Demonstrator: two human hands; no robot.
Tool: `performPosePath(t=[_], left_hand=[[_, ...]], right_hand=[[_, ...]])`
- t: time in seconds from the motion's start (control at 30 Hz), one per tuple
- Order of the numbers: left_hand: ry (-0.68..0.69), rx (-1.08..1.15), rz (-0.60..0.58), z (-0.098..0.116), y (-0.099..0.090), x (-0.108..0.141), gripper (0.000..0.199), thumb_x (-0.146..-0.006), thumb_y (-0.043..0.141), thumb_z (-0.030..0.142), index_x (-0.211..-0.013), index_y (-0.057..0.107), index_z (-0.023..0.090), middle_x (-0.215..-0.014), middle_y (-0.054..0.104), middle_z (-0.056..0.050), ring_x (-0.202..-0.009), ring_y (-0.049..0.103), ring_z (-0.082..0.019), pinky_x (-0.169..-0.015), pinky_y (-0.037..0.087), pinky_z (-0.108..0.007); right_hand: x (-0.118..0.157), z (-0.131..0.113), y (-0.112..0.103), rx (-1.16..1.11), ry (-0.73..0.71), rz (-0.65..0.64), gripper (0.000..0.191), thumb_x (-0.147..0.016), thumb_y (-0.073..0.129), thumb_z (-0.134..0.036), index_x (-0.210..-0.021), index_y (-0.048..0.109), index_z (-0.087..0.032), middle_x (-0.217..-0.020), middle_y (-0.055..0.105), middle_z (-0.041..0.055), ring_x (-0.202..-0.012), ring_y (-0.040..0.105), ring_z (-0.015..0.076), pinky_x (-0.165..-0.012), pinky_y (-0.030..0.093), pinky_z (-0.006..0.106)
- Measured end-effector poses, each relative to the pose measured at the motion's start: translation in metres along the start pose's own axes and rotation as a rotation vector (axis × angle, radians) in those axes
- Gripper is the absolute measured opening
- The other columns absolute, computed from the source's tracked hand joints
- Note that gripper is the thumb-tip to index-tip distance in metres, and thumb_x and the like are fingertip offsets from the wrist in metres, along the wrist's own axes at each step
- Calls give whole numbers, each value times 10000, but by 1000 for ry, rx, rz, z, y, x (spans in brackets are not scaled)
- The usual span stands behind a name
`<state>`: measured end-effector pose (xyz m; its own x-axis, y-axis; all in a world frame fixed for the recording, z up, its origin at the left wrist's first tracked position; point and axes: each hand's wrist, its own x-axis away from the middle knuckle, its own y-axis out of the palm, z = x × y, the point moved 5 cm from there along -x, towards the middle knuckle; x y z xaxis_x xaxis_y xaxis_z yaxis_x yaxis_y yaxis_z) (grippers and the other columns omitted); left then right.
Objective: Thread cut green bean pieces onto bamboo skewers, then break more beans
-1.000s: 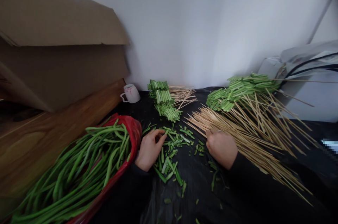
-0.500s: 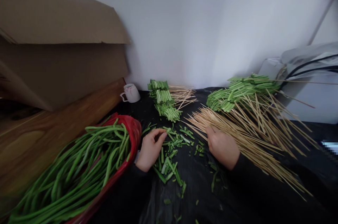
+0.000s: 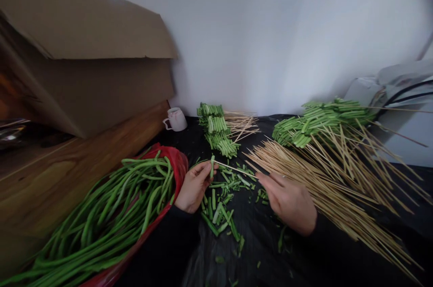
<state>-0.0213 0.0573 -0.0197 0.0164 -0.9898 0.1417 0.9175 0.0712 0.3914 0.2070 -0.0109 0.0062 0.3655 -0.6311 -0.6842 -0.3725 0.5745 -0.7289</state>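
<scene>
My left hand (image 3: 195,184) pinches a short piece of green bean (image 3: 212,166) upright between thumb and fingers. In my right hand (image 3: 288,198) is a thin bamboo skewer (image 3: 235,168), held near its right part and pointing left. The skewer's tip meets the bean piece; whether it has gone through I cannot tell. Below and between the hands, cut bean pieces (image 3: 216,212) lie scattered on black plastic sheeting (image 3: 252,251). Beside my right hand spreads a big pile of bare skewers (image 3: 304,174).
On the left, a red bag (image 3: 179,163) holds long green beans (image 3: 101,215). Behind are skewered bean bundles (image 3: 218,129), a second larger heap of them (image 3: 321,120), and a white mug (image 3: 176,119). A cardboard box (image 3: 111,93) stands at the left by the wall (image 3: 257,43).
My right hand has come away from the skewer pile with one skewer, now reaching the left hand. A bean piece now stands upright in my left fingers. The view has shifted slightly.
</scene>
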Motion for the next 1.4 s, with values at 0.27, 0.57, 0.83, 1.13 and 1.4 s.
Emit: performPosePath(t=[0.27,0.57,0.83,1.13,1.4], left_hand=[[-1,80,3,-3,-2,-5,306,-612,860,243,-879,757,136,-854,701,-40,-753,601,-93,-610,480,-161],[-7,86,-4,-2,-2,-5,267,-641,843,238,-881,769,147,-838,694,-41,-731,595,-86,-603,485,-156],[-9,-93,-117,-9,5,0,320,-656,829,341,-904,765,150,-851,708,-49,-767,587,-111,-659,454,-195],[-29,-204,-233,-12,16,6,328,-710,790,349,-979,758,163,-922,733,-76,-804,620,-145,-755,473,-245],[-57,-178,-238,-11,19,11,373,-714,788,351,-1012,730,134,-803,696,-60,-695,593,-113,-676,456,-223]], right_hand=[[3,0,4,36,-20,-25,326,-933,404,-136,-1130,662,-168,-787,639,28,-597,566,123,-562,342,282],[5,1,7,62,-17,-79,323,-919,416,-127,-1139,644,-189,-766,607,8,-584,539,125,-557,305,301],[7,-1,11,52,-7,-137,336,-902,421,-110,-1141,641,-197,-790,615,13,-607,540,123,-563,295,296],[6,-6,12,63,31,-157,351,-882,430,-93,-1143,644,-192,-796,630,15,-603,545,123,-550,302,295],[6,-6,12,48,64,-178,331,-900,439,-108,-1140,644,-206,-807,642,17,-635,569,129,-563,290,293]])
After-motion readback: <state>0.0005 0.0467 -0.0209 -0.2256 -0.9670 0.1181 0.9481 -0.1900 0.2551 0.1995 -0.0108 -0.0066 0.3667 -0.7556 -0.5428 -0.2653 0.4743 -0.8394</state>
